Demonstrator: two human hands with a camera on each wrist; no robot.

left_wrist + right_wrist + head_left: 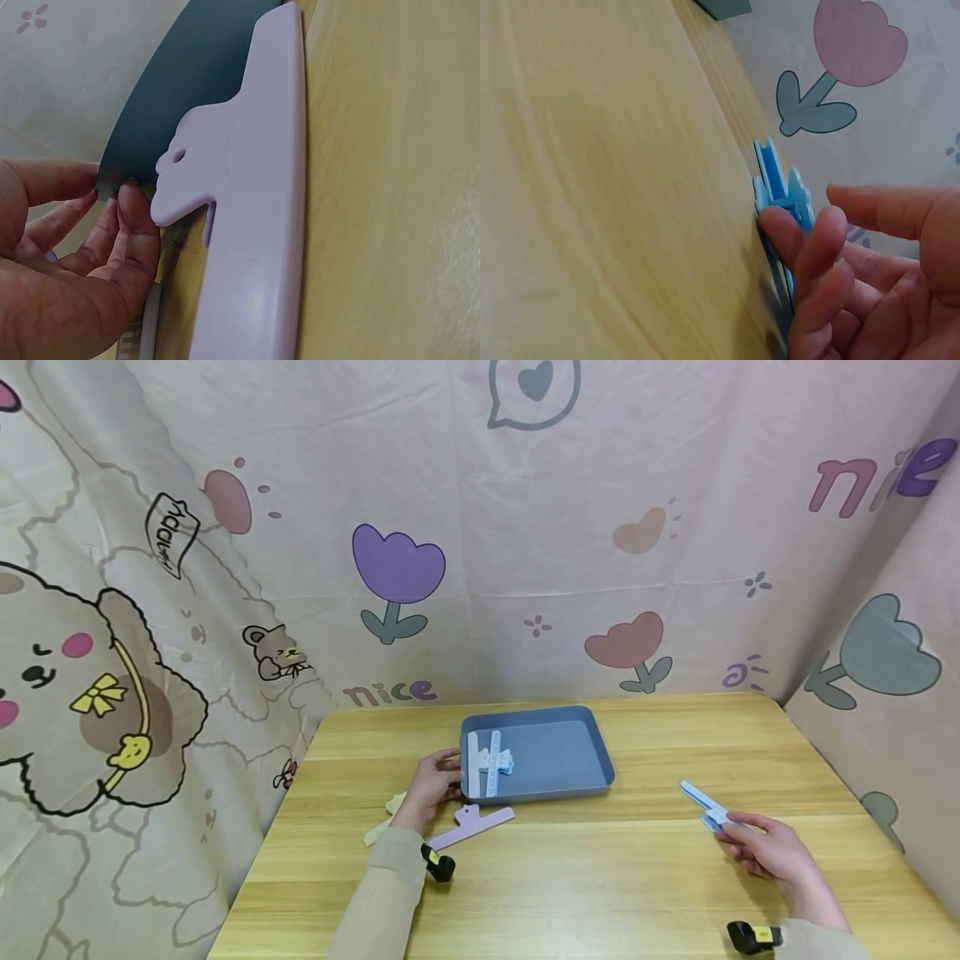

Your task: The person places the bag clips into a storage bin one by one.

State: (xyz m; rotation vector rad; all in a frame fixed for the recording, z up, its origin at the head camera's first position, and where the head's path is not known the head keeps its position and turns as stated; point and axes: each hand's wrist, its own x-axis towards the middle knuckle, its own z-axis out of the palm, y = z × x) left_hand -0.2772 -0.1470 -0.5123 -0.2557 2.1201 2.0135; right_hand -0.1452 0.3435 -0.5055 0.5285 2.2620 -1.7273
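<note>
A grey-blue tray point(558, 752) stands at the back of the table. My left hand point(435, 781) holds its left end, fingertips at the wall in the left wrist view. Inside the tray's left part lie a white clip point(473, 768) and a light blue clip point(494, 764). A lilac clip point(247, 172) lies in front of the tray, beside my left hand. Partly hidden by that forearm is a cream clip point(375, 833). Off to the right, my right hand point(765, 847) grips another light blue clip point(771, 169) between thumb and fingers, low over the table.
The wooden table point(585, 877) ends at a printed curtain point(510, 643) behind and at both sides. A black wrist camera point(438, 864) sits on the left sleeve, and another camera point(750, 937) on the right one.
</note>
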